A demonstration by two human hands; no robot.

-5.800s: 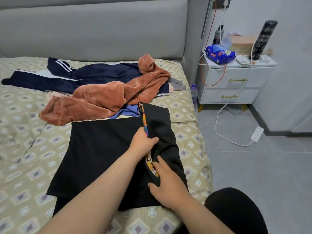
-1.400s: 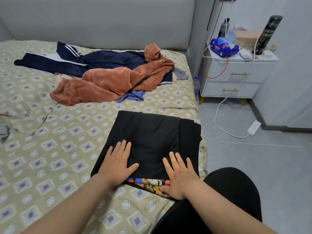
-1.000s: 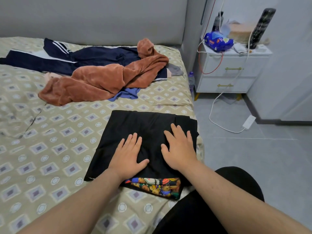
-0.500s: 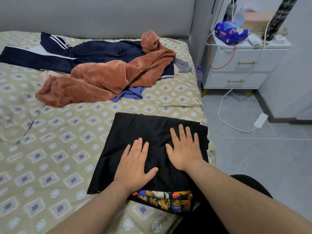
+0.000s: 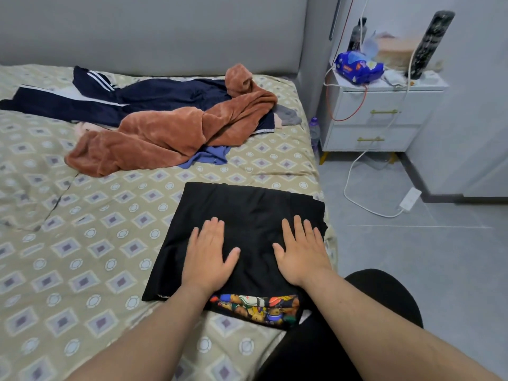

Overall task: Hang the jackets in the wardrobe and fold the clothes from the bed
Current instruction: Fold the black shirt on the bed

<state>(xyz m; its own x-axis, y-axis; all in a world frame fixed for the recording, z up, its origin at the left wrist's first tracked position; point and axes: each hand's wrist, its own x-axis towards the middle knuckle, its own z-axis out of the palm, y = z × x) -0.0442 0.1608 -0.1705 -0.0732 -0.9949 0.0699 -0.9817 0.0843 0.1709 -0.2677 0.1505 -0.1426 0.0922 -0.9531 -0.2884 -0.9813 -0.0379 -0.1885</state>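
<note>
Hands spreading apart now: half a second back they sat close together mid-cloth, and the right hand is out by the right edge while the left hand sits left of centre. Big bed underneath, its cover printed with diamond shapes. Up by the headboard, a plush rust-brown fleece lies crumpled over a smooth navy track jacket with white stripes. Nearer, at the bed's right edge, the folded black garment makes a flat rectangle directly under both palms, fingers straight, pressing, gripping nothing. Peeking from its near edge, a colourful cartoon-print strip.
</note>
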